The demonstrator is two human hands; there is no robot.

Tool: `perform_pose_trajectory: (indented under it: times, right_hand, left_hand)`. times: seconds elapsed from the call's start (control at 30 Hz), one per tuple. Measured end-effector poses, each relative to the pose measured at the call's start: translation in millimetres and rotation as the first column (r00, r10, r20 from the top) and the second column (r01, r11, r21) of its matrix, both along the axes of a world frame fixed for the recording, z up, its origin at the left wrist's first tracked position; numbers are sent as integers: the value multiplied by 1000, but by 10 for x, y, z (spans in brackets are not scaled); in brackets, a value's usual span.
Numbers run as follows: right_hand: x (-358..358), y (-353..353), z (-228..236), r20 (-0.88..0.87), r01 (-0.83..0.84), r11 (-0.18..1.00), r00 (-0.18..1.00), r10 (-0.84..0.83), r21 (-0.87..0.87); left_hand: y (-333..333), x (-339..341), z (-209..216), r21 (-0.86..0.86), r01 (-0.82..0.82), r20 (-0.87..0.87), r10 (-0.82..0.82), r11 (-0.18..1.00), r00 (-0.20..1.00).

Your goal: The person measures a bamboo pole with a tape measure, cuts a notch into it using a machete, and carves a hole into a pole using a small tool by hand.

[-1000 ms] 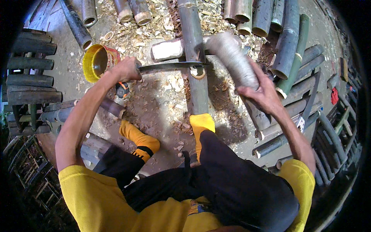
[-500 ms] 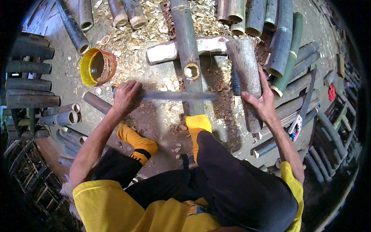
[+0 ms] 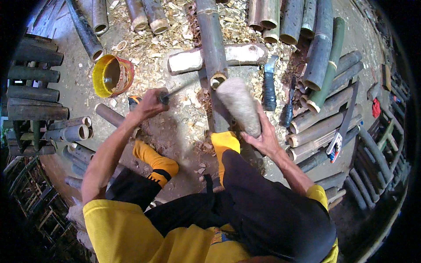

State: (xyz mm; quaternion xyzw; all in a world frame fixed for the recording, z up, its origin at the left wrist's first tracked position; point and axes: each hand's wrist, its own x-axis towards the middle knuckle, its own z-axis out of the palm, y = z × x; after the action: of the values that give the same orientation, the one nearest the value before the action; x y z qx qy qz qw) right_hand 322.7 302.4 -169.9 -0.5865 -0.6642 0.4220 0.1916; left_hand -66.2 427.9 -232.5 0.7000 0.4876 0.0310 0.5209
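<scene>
My left hand (image 3: 148,108) is closed round the dark handle of a long metal blade (image 3: 186,86). The blade slants up toward a bamboo pole (image 3: 214,41), close to a round hole (image 3: 217,80) cut in its side; whether it touches is unclear. In my right hand (image 3: 266,136) is a thick wooden club (image 3: 240,105), blurred and tilted, its upper end just below the hole and partly over the pole. The pole lies across a pale log (image 3: 186,61). My foot in a yellow sock (image 3: 225,142) is at the pole's near end.
A yellow-rimmed bucket (image 3: 112,76) stands at left. A black-handled blade (image 3: 269,85) and a smaller black-handled tool (image 3: 288,103) lie right of the pole. Farther right are a handsaw (image 3: 344,116) and bamboo lengths (image 3: 324,48). Wood chips (image 3: 175,26) cover the floor ahead.
The wooden club has swung left from beside the pole to over it, uncovering the black-handled blade. The long blade in my left hand has turned from level to slanting up toward the hole.
</scene>
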Motion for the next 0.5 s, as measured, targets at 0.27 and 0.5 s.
perform_pose_trajectory:
  times: [0.27,0.5]
  right_hand:
    - [331,-232,60,-65,287,958,955,-288,-21]
    - [262,-53,120,76,-72,935,996,49,347]
  left_hand:
    - [-102,164,229,561,151,-321,46,814,946]
    - [23,15,245,569,283,-297,-128,772,946]
